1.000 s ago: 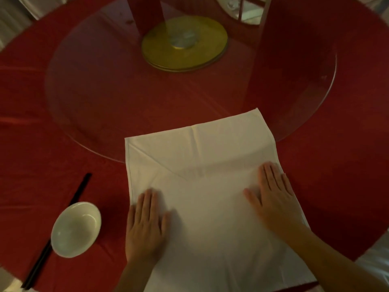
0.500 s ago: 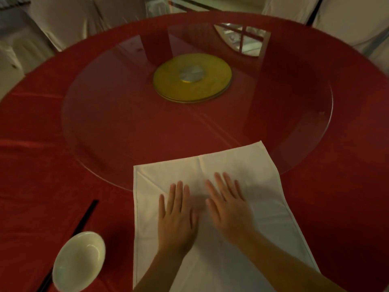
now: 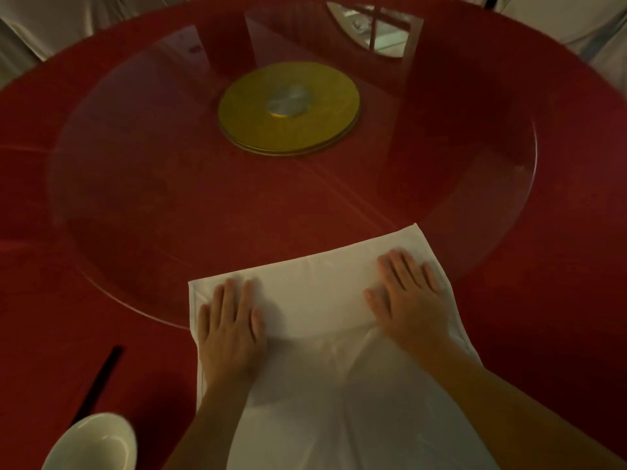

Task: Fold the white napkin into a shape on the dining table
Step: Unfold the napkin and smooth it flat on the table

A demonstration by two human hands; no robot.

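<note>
both hands are flat on the white napkin (image 3: 315, 300), fingers straight and spread, pressing down and gripping nothing. the left hand (image 3: 230, 329) sits near the napkin's left edge, fingertips pointing away from the person. the right hand (image 3: 409, 295) sits near the right edge, a little further up the cloth, angled slightly leftward. the two hands are well apart, with a smooth band of napkin between them.

the napkin lies on the near side of the round tabletop (image 3: 40, 205), which wears a red cloth. its far edge laps up onto the rim of the glass turntable (image 3: 169, 205), while the rest runs back toward the person and out of the bottom of the view. a curved fold line or shadow crosses the cloth between the two wrists; below it the fabric looks dimmer and faintly creased. a stitched hem shows along the left side.

at the middle of the glass there's a yellow disc (image 3: 288, 108) with a silvery hub. down at the lower left, a white bowl (image 3: 93, 442) sits partly cut off by the frame edge, and just beside it a dark chopstick (image 3: 98, 385) lies slanted on the red cloth. pale chair covers (image 3: 44, 18) show beyond the far edge, blurred and dim.
</note>
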